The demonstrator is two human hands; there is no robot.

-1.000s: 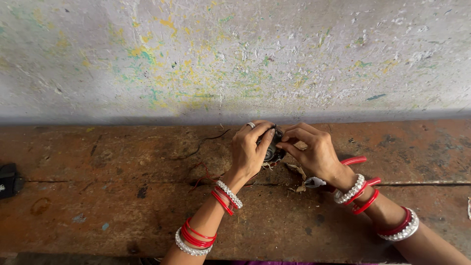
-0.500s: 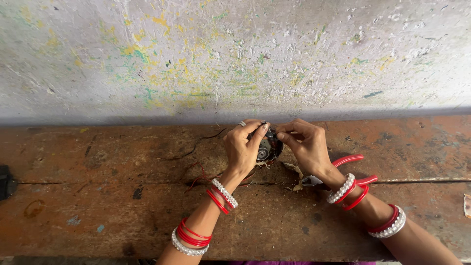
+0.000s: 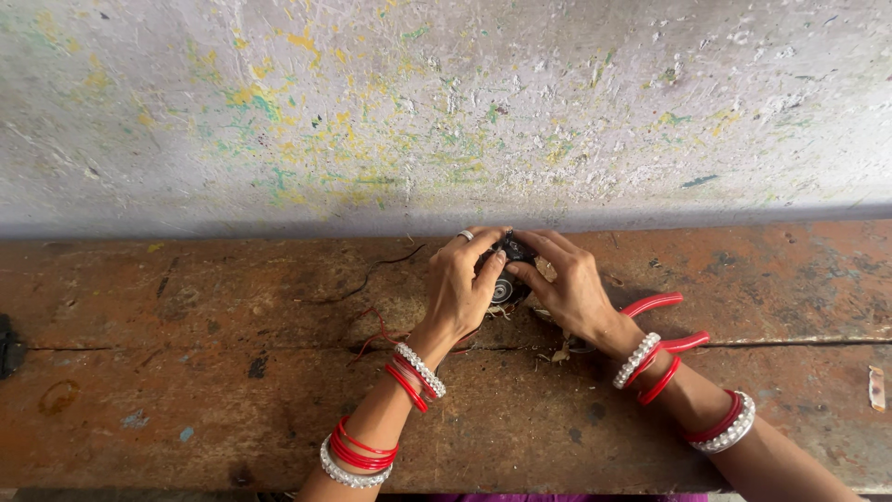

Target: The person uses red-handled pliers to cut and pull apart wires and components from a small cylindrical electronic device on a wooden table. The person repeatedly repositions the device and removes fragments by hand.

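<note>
Both the left hand (image 3: 462, 288) and the right hand (image 3: 567, 286) have their fingers closed around a small black round part (image 3: 509, 270) pinched between the fingertips above the worn rusty-brown bench (image 3: 186, 400), where it could slip from so cramped a grip

Left hand (image 3: 462, 288) thumb now lower over small black part (image 3: 509, 270); right hand (image 3: 567, 284) fingers spread wider.

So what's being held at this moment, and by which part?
Both hands, left hand and right hand, hold a small black round part between their fingertips, gripping its sides just above the worn wooden bench. What the part is cannot be told.
</note>
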